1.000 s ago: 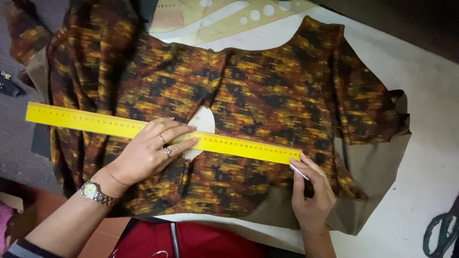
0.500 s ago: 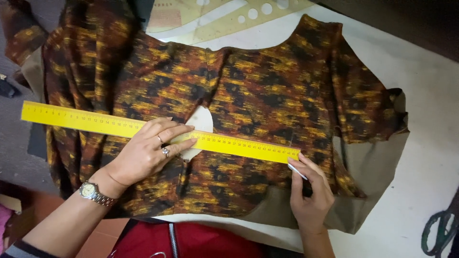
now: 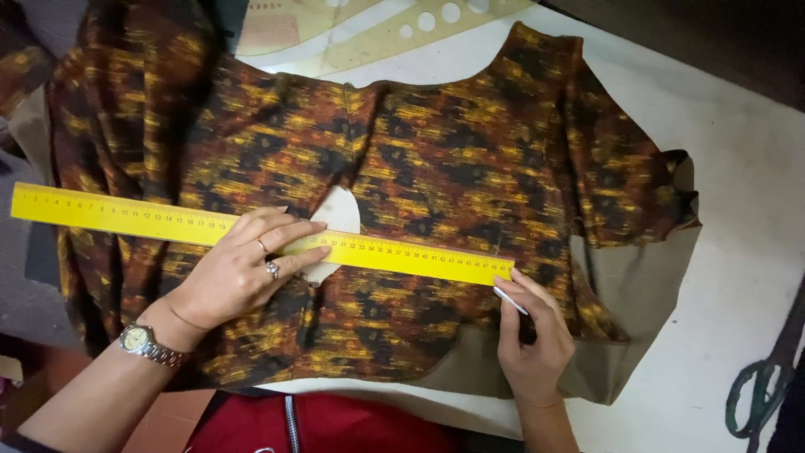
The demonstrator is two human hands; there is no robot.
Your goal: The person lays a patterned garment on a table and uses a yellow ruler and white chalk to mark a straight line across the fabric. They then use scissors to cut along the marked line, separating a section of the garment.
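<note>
While the left hand [image 3: 239, 273] presses flat with spread fingers on the yellow ruler [image 3: 260, 236], its long axis slants from beyond that wrist down to the right hand [image 3: 528, 335], which pinches white chalk [image 3: 509, 299] under the ruler's end on patterned fabric [image 3: 436, 168].

Yellow ruler [image 3: 126, 220]; brown-orange-black mottled fabric [image 3: 436, 159]; olive lining [image 3: 637, 285]; white chalk [image 3: 509, 300].
</note>
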